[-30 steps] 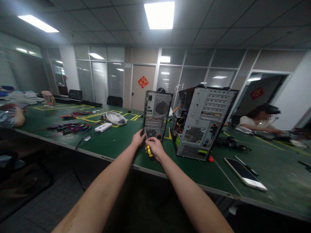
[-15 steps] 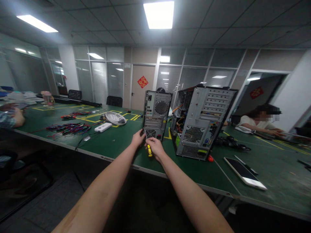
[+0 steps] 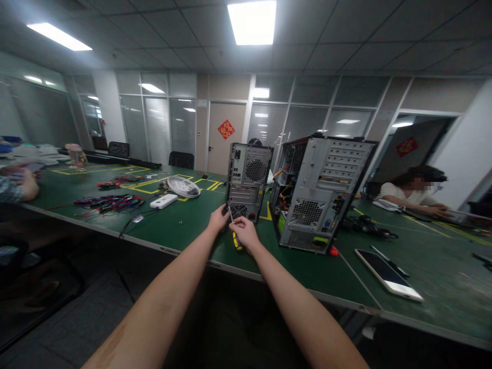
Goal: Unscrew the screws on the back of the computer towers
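Observation:
A small computer tower case [image 3: 246, 190] stands upright on the green table, its back panel with fan grilles facing me. My left hand [image 3: 219, 220] is at its lower left edge, fingers closed against the corner; the fingertips are partly hidden. In front of the same corner, my right hand [image 3: 244, 233] is closed round a screwdriver [image 3: 237, 242] with a yellow and black handle. The handle slants down toward me, and the thin shaft points up at the left edge of the back panel. Whether the tip sits in a screw is too small to tell.
A larger open computer case [image 3: 321, 195] stands close on the right. A phone [image 3: 388, 274] and a pen [image 3: 390, 261] lie farther right. Bundled wires [image 3: 109, 203], a white power strip [image 3: 164, 201] and a round white grille [image 3: 183, 186] lie left. People sit at both sides.
The screwdriver handle has tilted slightly, its lower end moving to the right and down as my right hand turned a little. My left hand stays at the case corner.

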`<state>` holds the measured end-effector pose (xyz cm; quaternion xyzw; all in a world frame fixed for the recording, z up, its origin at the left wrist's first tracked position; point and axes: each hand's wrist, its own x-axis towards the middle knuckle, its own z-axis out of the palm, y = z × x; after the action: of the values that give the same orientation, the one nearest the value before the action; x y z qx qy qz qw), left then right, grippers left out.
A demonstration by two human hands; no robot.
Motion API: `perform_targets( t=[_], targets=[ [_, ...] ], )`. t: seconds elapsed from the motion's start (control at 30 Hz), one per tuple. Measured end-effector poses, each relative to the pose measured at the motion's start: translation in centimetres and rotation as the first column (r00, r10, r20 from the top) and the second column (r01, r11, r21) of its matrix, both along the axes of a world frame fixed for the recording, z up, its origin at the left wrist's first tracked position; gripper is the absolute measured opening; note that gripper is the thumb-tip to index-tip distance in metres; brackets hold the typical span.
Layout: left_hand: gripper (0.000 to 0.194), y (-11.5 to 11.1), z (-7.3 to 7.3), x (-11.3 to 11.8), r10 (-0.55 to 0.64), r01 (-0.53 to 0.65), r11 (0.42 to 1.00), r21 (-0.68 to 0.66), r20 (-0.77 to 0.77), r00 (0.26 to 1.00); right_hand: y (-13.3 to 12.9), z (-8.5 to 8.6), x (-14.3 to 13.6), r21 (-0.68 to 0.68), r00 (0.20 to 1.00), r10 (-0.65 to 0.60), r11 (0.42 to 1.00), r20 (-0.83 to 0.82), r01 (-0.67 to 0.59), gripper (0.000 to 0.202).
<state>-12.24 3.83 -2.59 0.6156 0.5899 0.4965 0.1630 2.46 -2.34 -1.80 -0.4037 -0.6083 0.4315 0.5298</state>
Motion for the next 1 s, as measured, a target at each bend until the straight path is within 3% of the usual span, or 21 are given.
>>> perform_targets(
  t=[1.0],
  targets=[
    [0.053,0.63,-0.39,-0.28,-0.019,0.019,1.0,-0.01,0.005,1.0,0.03,0.13,-0.24,-0.023,1.0,0.025,0.999,0.012,-0.024,0.026]
  ],
)
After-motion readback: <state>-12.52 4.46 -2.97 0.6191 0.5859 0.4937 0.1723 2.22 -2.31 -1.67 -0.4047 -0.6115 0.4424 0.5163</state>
